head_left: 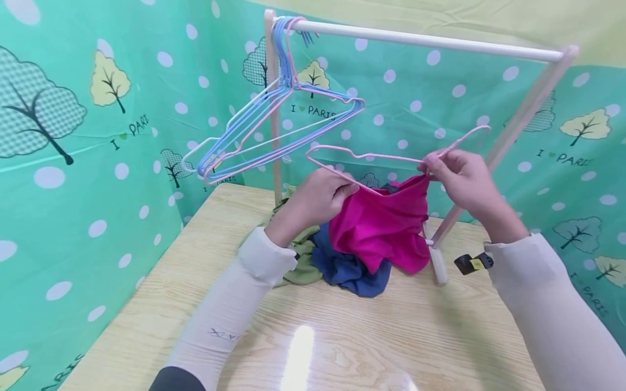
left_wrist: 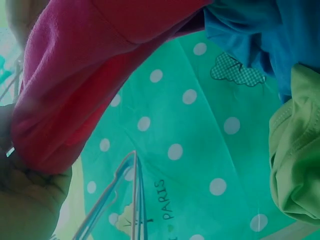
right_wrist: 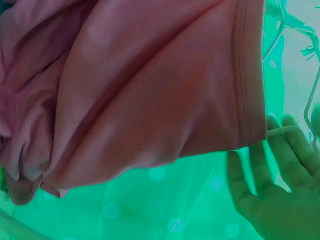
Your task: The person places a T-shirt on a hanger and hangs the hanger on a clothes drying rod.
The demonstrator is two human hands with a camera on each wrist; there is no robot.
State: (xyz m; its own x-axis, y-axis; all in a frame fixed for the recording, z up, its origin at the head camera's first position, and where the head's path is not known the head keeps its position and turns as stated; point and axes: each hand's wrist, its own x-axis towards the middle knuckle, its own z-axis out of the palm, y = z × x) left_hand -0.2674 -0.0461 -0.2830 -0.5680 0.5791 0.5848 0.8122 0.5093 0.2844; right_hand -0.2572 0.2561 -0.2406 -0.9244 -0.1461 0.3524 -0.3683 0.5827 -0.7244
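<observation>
A pink wire clothes hanger is held up over the table, its lower bar running into the opening of a magenta garment. My left hand pinches the garment's edge beside the hanger's left side. In the left wrist view, magenta cloth drapes over the fingers of that hand. On the other side, my right hand pinches the hanger wire, with its fingertips right at the garment's corner. The right wrist view shows the stitched hem close to these fingers. Inside the garment, part of the hanger is hidden.
A clothes rack with a white rail stands at the back. Several blue, white and pink hangers hang at its left end. Blue cloth and green cloth lie heaped on the wooden table below the hands.
</observation>
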